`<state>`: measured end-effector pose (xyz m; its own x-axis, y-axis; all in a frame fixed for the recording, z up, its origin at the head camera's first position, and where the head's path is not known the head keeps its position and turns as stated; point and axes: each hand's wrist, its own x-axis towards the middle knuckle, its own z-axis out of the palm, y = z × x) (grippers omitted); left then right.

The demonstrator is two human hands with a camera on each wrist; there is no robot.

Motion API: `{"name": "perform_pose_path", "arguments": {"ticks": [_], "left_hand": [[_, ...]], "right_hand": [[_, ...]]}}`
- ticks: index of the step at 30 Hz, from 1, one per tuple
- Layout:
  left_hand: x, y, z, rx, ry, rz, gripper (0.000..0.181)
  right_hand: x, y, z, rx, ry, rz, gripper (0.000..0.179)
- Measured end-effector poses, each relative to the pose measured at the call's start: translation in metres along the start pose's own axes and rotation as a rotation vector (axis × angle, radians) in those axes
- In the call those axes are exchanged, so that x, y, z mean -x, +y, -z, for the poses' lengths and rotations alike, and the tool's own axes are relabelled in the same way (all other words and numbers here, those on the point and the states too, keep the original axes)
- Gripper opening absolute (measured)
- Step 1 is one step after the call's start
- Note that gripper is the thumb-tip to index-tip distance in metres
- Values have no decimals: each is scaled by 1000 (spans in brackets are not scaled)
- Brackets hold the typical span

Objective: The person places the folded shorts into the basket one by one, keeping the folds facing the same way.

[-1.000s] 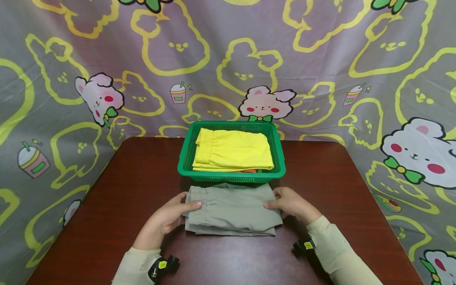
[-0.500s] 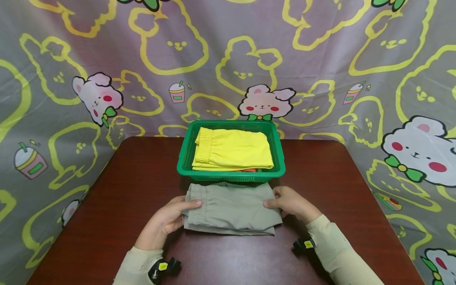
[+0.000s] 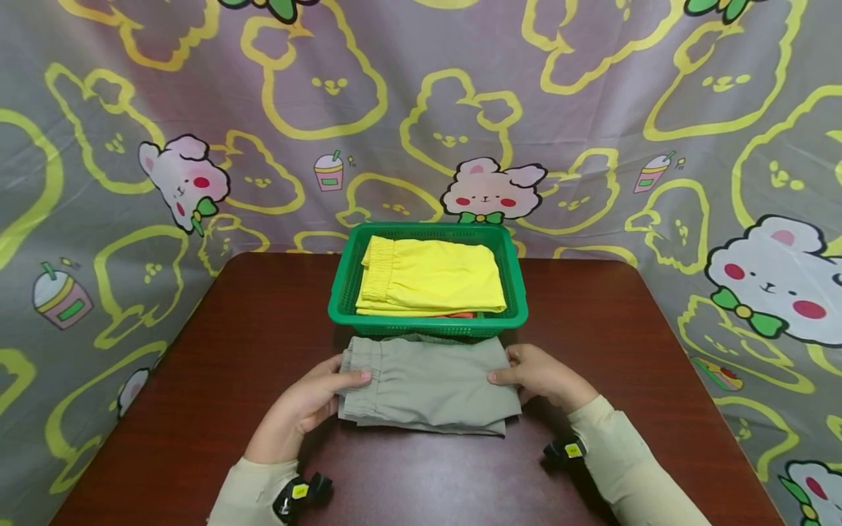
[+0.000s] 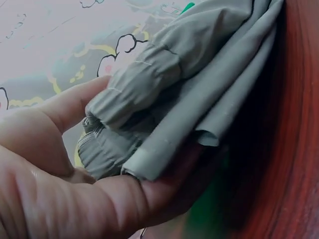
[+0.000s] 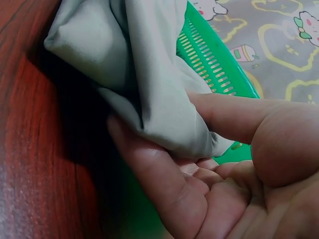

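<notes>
Folded grey-green pants [image 3: 430, 383] with a gathered elastic waistband lie level between both hands, just in front of the green basket [image 3: 335, 310]. My left hand [image 3: 309, 398] grips the waistband end, thumb on top and fingers underneath. At the other end my right hand [image 3: 542, 376] pinches the folded edge, thumb above. In the left wrist view the layered waistband [image 4: 124, 104] sits between thumb and fingers. The right wrist view has the folded cloth [image 5: 164, 109] held the same way, with a dark gap between it and the table.
Yellow folded pants [image 3: 434, 277] lie in the basket, with a bit of reddish cloth [image 3: 463, 315] under them. The brown table [image 3: 263, 307] meets a cartoon-print curtain [image 3: 408, 109] behind and at both sides.
The front edge of the grey-green pants has shifted slightly and its lower layers show less. Both hands keep their grip in nearly the same place.
</notes>
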<state>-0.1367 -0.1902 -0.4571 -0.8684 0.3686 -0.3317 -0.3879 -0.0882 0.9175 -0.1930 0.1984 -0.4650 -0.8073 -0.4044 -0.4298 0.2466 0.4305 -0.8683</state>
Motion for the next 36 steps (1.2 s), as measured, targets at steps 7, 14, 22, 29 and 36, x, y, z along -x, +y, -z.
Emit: {"name": "perform_pose_path", "arguments": {"ticks": [7, 14, 22, 29, 36], "left_hand": [[0, -1, 3, -8, -1, 5, 68], [-3, -3, 8, -4, 56, 28, 66], [-2, 0, 12, 10, 41, 10, 63], [0, 2, 13, 0, 13, 27, 48], [0, 4, 13, -8, 8, 14, 48]], "right_hand": [[0, 2, 3, -9, -49, 2, 37], [2, 0, 4, -41, -86, 15, 38], [8, -9, 7, 1, -86, 25, 41], [13, -14, 11, 3, -103, 47, 44], [18, -15, 15, 2, -112, 66, 41]]}}
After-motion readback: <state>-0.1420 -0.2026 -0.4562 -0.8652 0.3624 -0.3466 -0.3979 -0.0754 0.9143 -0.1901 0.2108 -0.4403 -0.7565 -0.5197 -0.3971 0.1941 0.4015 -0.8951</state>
